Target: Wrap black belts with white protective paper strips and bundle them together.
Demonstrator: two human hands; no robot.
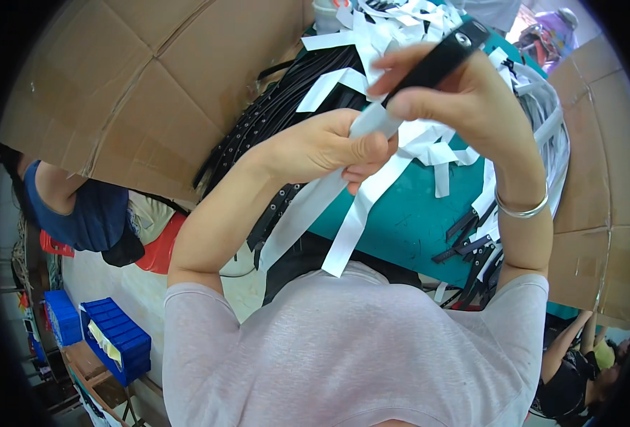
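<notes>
My left hand (329,146) is closed around a white strip (308,210), with the thumb pressed on top. The strip's long tail hangs down toward my chest. My right hand (468,103) pinches a black belt (439,62) between thumb and fingers, and its end with a metal fitting points up to the far right. The white strip meets the black belt between my two hands. A second white strip (364,206) hangs below my left hand. What lies inside my left palm is hidden.
Black belts with eyelets (258,114) lie bundled at the left of the green table (400,220), white strips (414,25) heaped at its far end. Short black strap pieces (464,238) lie at right. Cardboard walls (130,78) flank both sides. Blue crates (115,338) and other people are beyond.
</notes>
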